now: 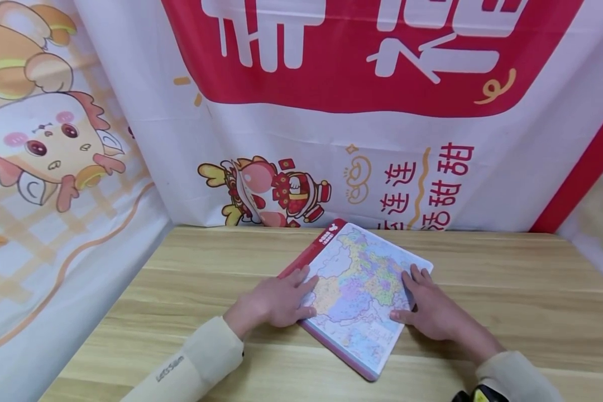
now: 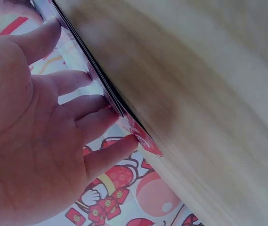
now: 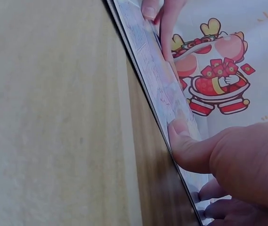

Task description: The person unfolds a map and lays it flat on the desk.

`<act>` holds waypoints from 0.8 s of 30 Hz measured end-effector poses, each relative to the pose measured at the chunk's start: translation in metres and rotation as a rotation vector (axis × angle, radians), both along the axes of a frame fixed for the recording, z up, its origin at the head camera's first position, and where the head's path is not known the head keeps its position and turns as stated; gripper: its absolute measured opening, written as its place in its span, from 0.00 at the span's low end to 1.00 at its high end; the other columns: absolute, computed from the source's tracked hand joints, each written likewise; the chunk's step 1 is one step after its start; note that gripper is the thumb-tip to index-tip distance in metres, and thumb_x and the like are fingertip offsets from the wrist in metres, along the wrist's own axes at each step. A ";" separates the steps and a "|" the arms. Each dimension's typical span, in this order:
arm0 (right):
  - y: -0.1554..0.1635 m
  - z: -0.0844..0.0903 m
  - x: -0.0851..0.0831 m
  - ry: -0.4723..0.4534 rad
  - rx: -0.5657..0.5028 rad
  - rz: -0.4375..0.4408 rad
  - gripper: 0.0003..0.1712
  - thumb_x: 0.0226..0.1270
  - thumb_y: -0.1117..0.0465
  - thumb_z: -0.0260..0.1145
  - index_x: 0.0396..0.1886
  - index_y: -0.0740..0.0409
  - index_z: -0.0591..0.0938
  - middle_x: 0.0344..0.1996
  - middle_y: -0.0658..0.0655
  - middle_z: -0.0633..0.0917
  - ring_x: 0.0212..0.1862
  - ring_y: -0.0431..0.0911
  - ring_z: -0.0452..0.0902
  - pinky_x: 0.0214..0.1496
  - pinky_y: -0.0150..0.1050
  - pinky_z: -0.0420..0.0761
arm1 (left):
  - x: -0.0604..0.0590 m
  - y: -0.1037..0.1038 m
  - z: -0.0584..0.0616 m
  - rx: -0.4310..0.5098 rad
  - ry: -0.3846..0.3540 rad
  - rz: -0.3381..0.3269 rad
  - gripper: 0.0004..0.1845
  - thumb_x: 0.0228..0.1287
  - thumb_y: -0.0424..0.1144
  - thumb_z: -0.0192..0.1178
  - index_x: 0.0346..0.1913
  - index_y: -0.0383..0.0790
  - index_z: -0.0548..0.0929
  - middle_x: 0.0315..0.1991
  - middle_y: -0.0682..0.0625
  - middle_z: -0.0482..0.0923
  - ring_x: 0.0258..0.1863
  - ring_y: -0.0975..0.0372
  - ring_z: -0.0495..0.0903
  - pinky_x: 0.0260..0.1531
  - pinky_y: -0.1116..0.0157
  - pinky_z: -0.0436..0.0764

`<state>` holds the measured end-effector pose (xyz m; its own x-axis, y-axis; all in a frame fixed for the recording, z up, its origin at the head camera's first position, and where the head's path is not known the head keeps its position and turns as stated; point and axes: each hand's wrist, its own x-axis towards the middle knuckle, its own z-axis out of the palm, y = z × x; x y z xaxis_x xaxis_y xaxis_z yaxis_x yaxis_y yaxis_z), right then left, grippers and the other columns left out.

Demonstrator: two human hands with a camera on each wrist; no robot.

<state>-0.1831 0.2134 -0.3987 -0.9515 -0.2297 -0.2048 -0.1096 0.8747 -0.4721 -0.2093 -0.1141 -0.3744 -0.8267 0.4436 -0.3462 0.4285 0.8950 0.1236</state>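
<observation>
A flat board printed with a colourful map (image 1: pixel 362 279), red-bordered along its left side, lies at an angle on the wooden table (image 1: pixel 507 290). My left hand (image 1: pixel 281 298) rests on its left edge with fingers straight; the left wrist view shows these fingers (image 2: pixel 96 117) lying along the board's rim (image 2: pixel 141 136). On the map's right side my right hand (image 1: pixel 429 304) lies flat with fingers spread. In the right wrist view its thumb (image 3: pixel 190 150) presses on the board's surface (image 3: pixel 155 89). Neither hand grips anything.
A white and red banner (image 1: pixel 331 139) with cartoon figures hangs right behind the table's far edge. More printed cloth (image 1: pixel 45 167) walls off the left side. Bare tabletop stretches to either side of the board.
</observation>
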 end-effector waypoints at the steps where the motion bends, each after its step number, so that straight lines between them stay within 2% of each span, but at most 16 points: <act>1: 0.000 0.000 -0.001 0.000 0.004 -0.003 0.61 0.69 0.36 0.71 0.83 0.73 0.56 0.83 0.79 0.44 0.83 0.78 0.35 0.81 0.75 0.48 | 0.002 0.000 0.000 -0.001 0.005 0.001 0.45 0.72 0.64 0.61 0.86 0.61 0.56 0.89 0.55 0.47 0.87 0.53 0.53 0.78 0.42 0.70; 7: 0.002 0.000 -0.002 0.005 0.011 -0.017 0.60 0.70 0.36 0.71 0.82 0.73 0.57 0.83 0.78 0.45 0.83 0.78 0.36 0.81 0.75 0.48 | 0.006 0.002 0.003 -0.008 0.027 -0.006 0.45 0.71 0.64 0.62 0.86 0.59 0.58 0.89 0.53 0.49 0.87 0.54 0.54 0.79 0.42 0.69; 11: 0.003 0.000 0.001 0.037 0.007 -0.016 0.59 0.70 0.36 0.71 0.82 0.73 0.59 0.83 0.79 0.47 0.83 0.78 0.39 0.80 0.75 0.51 | 0.002 0.005 0.007 -0.002 0.029 -0.030 0.45 0.70 0.62 0.64 0.85 0.58 0.60 0.88 0.52 0.52 0.87 0.53 0.55 0.79 0.42 0.68; 18: -0.005 0.000 0.011 0.103 0.015 -0.030 0.60 0.70 0.33 0.69 0.82 0.71 0.59 0.82 0.81 0.50 0.82 0.79 0.42 0.79 0.75 0.55 | -0.019 0.005 0.016 0.066 -0.014 -0.081 0.43 0.74 0.60 0.62 0.86 0.57 0.58 0.88 0.51 0.51 0.86 0.51 0.55 0.80 0.41 0.66; 24: -0.020 0.002 0.028 0.077 -0.003 -0.039 0.67 0.65 0.28 0.70 0.83 0.72 0.57 0.82 0.82 0.48 0.82 0.79 0.41 0.79 0.75 0.57 | -0.039 0.006 0.015 0.121 -0.053 -0.100 0.42 0.78 0.58 0.57 0.87 0.55 0.52 0.89 0.53 0.45 0.88 0.53 0.49 0.83 0.43 0.62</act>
<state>-0.1548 0.1933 -0.3971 -0.9726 -0.1925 -0.1305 -0.1112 0.8778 -0.4660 -0.2481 -0.1085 -0.3597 -0.7584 0.5636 -0.3275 0.5044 0.8257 0.2527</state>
